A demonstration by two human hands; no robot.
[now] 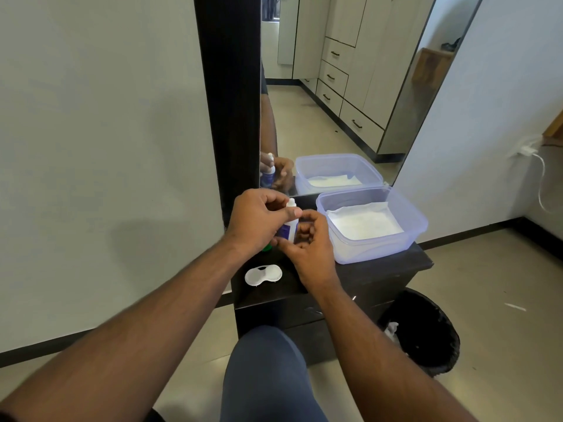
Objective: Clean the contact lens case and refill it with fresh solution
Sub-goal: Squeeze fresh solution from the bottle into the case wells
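Note:
A small solution bottle (290, 222) with a white nozzle and blue label stands upright above the dark dresser top (380, 269). My left hand (259, 219) curls around its left side, thumb pressed across the upper part. My right hand (307, 242) holds the bottle's lower part from the right, fingers curled. The white contact lens case (263, 274) lies open on the dresser top, in front of and below both hands, with no caps on. A small green piece (267, 247), perhaps a cap, peeks out under my left wrist.
A clear plastic tub (371, 239) lined with white tissue sits to the right on the dresser. A tall mirror (335, 102) with a dark frame stands behind. A black waste bin (426, 330) sits on the floor at the right. My knee (268, 360) is below.

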